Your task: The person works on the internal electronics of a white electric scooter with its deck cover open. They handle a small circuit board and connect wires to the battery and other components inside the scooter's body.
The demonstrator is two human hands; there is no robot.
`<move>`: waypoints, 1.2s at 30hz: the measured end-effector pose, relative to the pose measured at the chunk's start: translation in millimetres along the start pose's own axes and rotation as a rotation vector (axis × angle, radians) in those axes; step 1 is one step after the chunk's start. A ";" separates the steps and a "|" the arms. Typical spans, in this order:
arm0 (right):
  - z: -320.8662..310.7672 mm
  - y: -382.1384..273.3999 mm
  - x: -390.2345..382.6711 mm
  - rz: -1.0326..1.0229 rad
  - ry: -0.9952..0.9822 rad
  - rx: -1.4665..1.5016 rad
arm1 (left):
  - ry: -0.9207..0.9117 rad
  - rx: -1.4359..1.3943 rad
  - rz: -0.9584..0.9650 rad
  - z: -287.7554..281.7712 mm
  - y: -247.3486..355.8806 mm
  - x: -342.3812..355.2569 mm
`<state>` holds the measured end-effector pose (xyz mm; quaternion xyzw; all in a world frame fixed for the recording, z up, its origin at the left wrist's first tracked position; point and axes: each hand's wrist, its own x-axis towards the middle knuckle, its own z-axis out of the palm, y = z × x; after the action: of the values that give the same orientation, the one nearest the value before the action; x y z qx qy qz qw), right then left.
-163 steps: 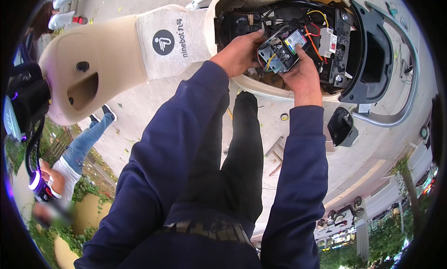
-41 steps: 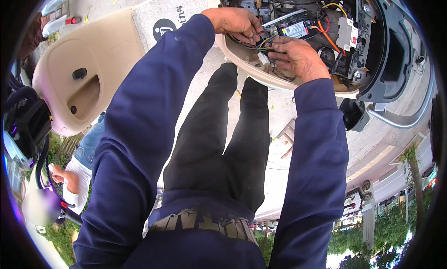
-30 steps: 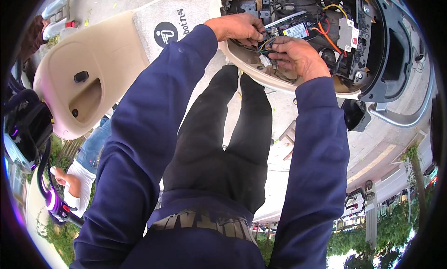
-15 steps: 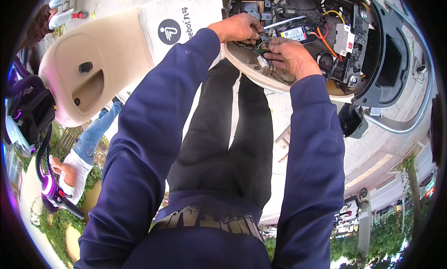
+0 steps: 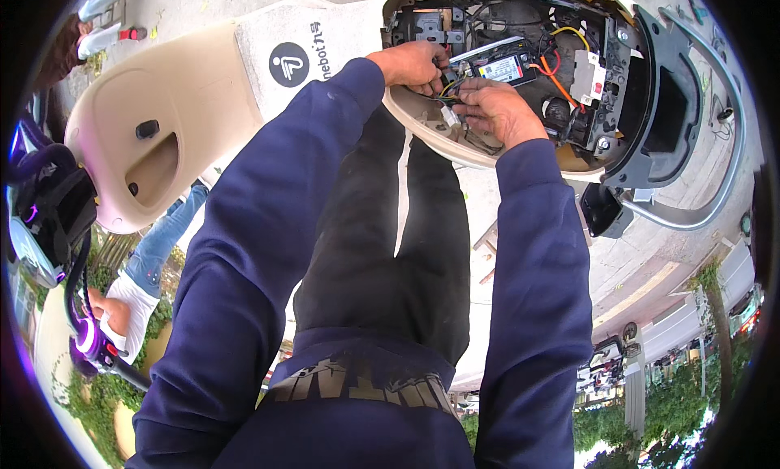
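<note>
Both hands work inside the opened body of a beige electric scooter [image 5: 455, 146]. My left hand [image 5: 410, 66] is closed at the near left part of the cavity, its fingertips on a dark wire connector that they partly hide. Just right of it, my right hand [image 5: 505, 112] pinches thin coloured wires [image 5: 449, 90] running between the two hands. A white plug [image 5: 451, 116] hangs below these wires, near the rim. Beyond the fingers lies a black box with a white label [image 5: 500, 69].
Orange cable [image 5: 559, 85] and yellow cable [image 5: 573, 34] run to a pale box with a red switch [image 5: 587, 76]. A grey metal rail [image 5: 735, 160] curves round the tail at right. The handlebar [image 5: 122, 367] is at left. Another person [image 5: 134, 298] is beyond it.
The view has shifted slightly, with the scooter and hands a little left and lower. Both hands stay at the wires, the left fingers slightly lower against the connector.
</note>
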<state>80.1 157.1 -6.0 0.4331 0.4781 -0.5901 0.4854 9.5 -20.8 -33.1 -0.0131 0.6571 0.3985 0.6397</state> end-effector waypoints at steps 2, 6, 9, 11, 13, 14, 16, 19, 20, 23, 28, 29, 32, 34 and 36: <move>-0.4 -0.7 2.4 -0.013 0.001 0.016 | -0.001 0.019 0.021 -2.4 0.2 2.2; 3.1 -2.2 -1.5 -0.010 -0.014 0.023 | 0.039 0.029 0.059 -2.8 -6.8 5.6; 10.4 -4.8 0.1 0.008 -0.009 0.025 | 0.058 0.097 0.042 -2.4 -4.4 7.0; 13.4 -5.9 4.8 0.001 0.020 0.037 | 0.070 0.124 0.025 -1.9 -3.0 7.0; 17.6 -4.2 10.5 0.008 0.035 0.063 | 0.092 0.110 0.009 -1.1 -1.8 6.5; 20.1 -3.3 13.8 0.015 0.037 0.082 | 0.098 0.121 0.007 -1.6 -2.7 8.0; 21.1 -3.4 19.4 0.023 0.031 0.108 | 0.109 0.145 0.004 -1.9 -4.8 10.8; 23.3 -3.6 25.4 0.028 0.025 0.131 | 0.181 0.375 0.034 -3.4 -12.5 19.1; 23.8 -2.7 26.3 0.033 0.039 0.139 | 0.183 0.408 0.001 -4.5 -15.4 23.4; 22.9 -1.5 28.4 0.028 0.046 0.150 | 0.193 0.498 -0.068 -6.7 -16.6 34.4; 25.0 -2.1 34.5 0.047 0.064 0.212 | 0.261 0.562 -0.110 -7.1 -13.2 47.2; 26.9 -0.4 36.4 0.036 0.060 0.189 | 0.285 0.505 -0.083 -7.9 -20.6 47.2; 24.2 -1.4 41.1 0.009 0.067 0.153 | 0.304 0.410 -0.045 -9.0 -30.6 56.0; 24.2 -1.4 41.2 0.021 0.080 0.146 | 0.332 0.390 -0.033 -7.6 -33.9 57.9; 26.5 -5.3 42.3 0.044 0.094 0.139 | 0.403 0.390 -0.009 -10.9 -36.4 59.4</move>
<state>67.1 124.7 -42.0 0.5034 0.4488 -0.5900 0.4440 8.8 -22.2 -103.6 0.0285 0.8354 0.2509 0.4883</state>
